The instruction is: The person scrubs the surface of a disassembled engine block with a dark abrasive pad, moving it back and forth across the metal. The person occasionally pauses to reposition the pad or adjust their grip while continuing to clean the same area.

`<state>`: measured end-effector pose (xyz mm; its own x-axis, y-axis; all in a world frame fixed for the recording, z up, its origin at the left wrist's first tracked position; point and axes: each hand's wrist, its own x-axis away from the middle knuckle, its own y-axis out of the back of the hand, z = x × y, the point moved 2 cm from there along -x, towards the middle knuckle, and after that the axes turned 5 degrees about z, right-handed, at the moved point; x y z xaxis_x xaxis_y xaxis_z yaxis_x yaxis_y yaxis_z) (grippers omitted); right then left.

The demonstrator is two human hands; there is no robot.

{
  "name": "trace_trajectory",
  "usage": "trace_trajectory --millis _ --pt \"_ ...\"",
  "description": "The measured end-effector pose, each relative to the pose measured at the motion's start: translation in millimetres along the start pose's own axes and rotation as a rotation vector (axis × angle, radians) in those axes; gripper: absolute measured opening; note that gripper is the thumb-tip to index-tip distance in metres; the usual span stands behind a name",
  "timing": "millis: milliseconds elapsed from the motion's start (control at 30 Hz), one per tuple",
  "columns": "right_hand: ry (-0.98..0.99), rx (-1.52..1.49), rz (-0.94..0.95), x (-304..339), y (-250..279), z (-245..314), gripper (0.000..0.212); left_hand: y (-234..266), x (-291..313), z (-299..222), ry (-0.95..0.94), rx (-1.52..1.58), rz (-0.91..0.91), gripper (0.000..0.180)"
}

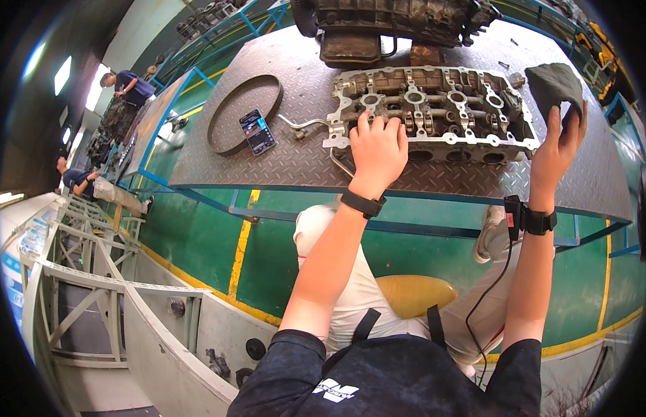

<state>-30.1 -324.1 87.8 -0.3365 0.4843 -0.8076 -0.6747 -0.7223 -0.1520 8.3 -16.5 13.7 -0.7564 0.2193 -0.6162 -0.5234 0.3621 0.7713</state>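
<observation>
On the metal tabletop lies an engine cylinder head, its valve gear and round bores facing up. My left hand rests palm down over its near left part, fingers slightly bent and apart, the tips touching the metal. What lies under the palm is hidden. At the right end, beside the cylinder head, my right hand holds up a dark grey cloth, pinched between thumb and fingers. The cloth bulges above the fingertips and stays clear of the cylinder head.
A large engine assembly stands behind the cylinder head. Left of it lie a black belt loop, a phone with its screen lit and a bent metal pipe. A yellow stool is below me. Two people are at the far left.
</observation>
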Motion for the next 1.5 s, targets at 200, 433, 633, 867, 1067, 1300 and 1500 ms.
trace_trajectory --millis 200,433,633,867,1067,1300,1500 --pt "0.078 0.347 0.117 12 6 -8 0.064 1 0 0 0.009 0.015 0.010 0.026" --pt "0.156 0.404 0.229 33 -9 -21 0.051 2 -1 0 0.006 -0.001 0.020 0.025" --pt "0.392 0.505 0.334 37 -22 -12 0.037 3 0 0 0.008 0.001 0.031 0.025" --pt "0.278 0.475 0.714 56 -46 -11 0.043 5 0 -1 0.012 0.022 0.038 0.026" --pt "0.182 0.452 0.853 61 -43 -12 0.037 4 1 0 0.008 0.019 0.037 0.026" --pt "0.319 0.497 0.862 69 -35 -8 0.043 0 0 2 -0.016 0.042 -0.009 0.024" --pt "0.352 0.514 0.824 75 -36 -9 0.047 -1 0 1 -0.006 0.029 -0.003 0.024"
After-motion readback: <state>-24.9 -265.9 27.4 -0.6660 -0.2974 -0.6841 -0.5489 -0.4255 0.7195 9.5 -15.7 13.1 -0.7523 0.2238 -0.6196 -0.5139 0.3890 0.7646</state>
